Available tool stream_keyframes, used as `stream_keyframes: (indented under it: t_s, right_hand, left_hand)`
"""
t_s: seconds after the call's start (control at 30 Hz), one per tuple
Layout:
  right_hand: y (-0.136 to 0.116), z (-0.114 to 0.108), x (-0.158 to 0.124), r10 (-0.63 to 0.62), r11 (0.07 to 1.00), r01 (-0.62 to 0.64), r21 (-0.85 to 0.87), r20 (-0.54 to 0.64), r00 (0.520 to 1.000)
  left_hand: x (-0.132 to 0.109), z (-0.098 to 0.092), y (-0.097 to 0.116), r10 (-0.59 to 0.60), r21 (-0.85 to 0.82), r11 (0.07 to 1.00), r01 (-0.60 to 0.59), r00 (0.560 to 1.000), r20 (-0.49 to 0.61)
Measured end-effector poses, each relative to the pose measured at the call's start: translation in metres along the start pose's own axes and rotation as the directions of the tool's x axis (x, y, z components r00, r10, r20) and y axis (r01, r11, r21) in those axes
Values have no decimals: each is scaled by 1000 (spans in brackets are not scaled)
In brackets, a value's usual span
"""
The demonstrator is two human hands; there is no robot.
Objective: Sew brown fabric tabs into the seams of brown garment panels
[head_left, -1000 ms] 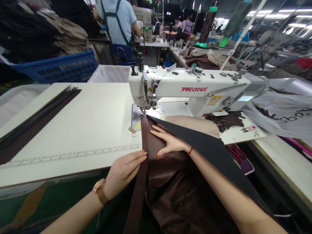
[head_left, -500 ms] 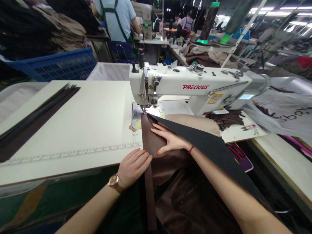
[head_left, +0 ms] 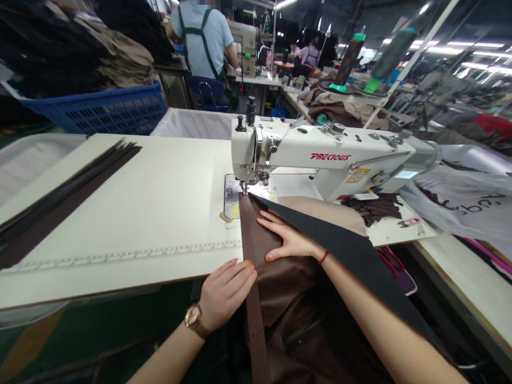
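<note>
A long dark brown strip (head_left: 248,234) runs from under the presser foot (head_left: 244,188) of a white sewing machine (head_left: 296,152) down over the table's front edge. My left hand (head_left: 228,290), with a watch at the wrist, has its fingers closed over the strip at that edge. Beside the strip, my right hand (head_left: 290,237) lies with spread fingers on a brown, leather-like piece (head_left: 262,226). A black flap (head_left: 340,234) slants above that hand and partly covers its fingers. More of the brown material hangs in folds below the edge.
Dark strips (head_left: 72,200) lie at the left on the white table (head_left: 180,192), near a printed ruler scale (head_left: 132,257). Thread snips (head_left: 410,222) and short brown strips (head_left: 374,208) sit at right. Behind are a loaded blue basket (head_left: 112,109) and a seated person (head_left: 206,45).
The camera view has shifted, so the machine and both hands appear slightly lower and farther right. Against the machine, hands and brown strip show hardly any movement.
</note>
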State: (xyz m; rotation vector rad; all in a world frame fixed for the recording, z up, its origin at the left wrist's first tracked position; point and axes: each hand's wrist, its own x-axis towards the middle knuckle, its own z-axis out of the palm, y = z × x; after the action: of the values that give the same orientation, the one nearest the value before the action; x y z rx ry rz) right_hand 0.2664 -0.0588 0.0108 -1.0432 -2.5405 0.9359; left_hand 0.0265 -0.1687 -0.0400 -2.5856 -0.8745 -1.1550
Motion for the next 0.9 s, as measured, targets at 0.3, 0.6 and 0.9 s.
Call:
stream_keyframes:
  t_s: [0.3, 0.6, 0.9]
  right_hand:
    - [-15, 22, -5, 103, 993, -116, -38, -243, 964]
    - [-15, 21, -3, 175, 981, -188, -38, -231, 957]
    - [-11, 13, 10, 193, 977, -208, -40, -240, 952]
  left_hand:
    - [13, -16, -3, 14, 8, 1000, -14, 999, 41]
    - [26, -23, -5, 1, -7, 1000, -1, 995, 96]
    - [36, -23, -16, -44, -42, 998, 50, 990, 133]
